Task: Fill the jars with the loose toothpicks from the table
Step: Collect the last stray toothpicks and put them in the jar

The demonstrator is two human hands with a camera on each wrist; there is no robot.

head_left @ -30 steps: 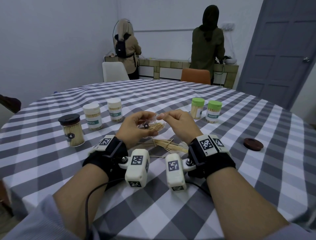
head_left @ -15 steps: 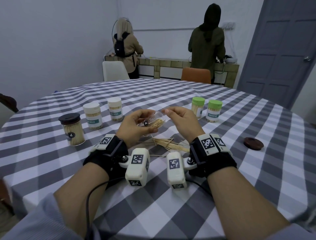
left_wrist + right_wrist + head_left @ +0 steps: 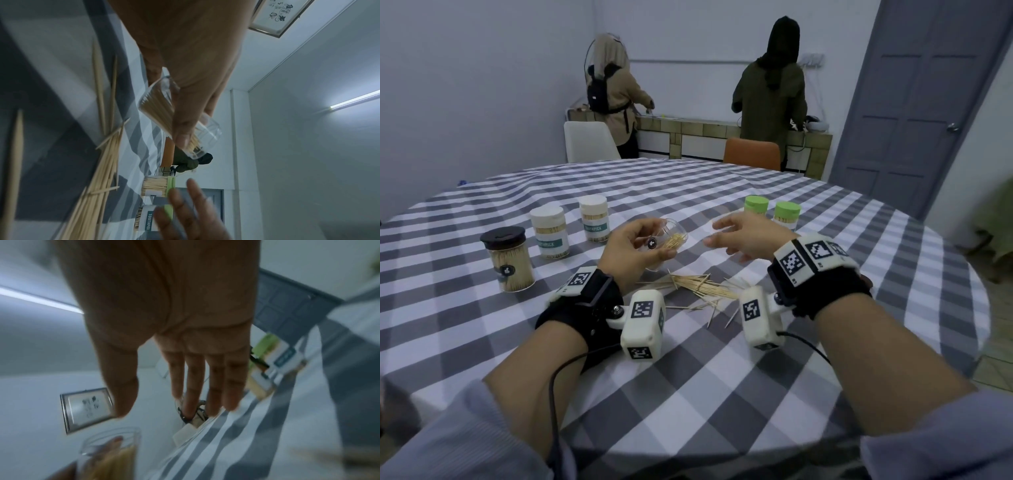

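My left hand grips a clear lidless jar, tilted with its mouth to the right and partly filled with toothpicks. The left wrist view shows the same jar with my thumb and fingers curled round it. My right hand hovers to the right of the jar's mouth, fingers straight and spread, holding nothing; the right wrist view confirms the empty hand. A pile of loose toothpicks lies on the checked tablecloth just below both hands.
To the left stand a dark-lidded jar and two white-lidded jars. Two green-lidded jars stand behind my right hand. Two people stand at a counter beyond the table, with two chairs nearby.
My right hand has drawn away from the jar's mouth to the right and its fingers have spread. The left hand keeps the tilted jar, lifted slightly.
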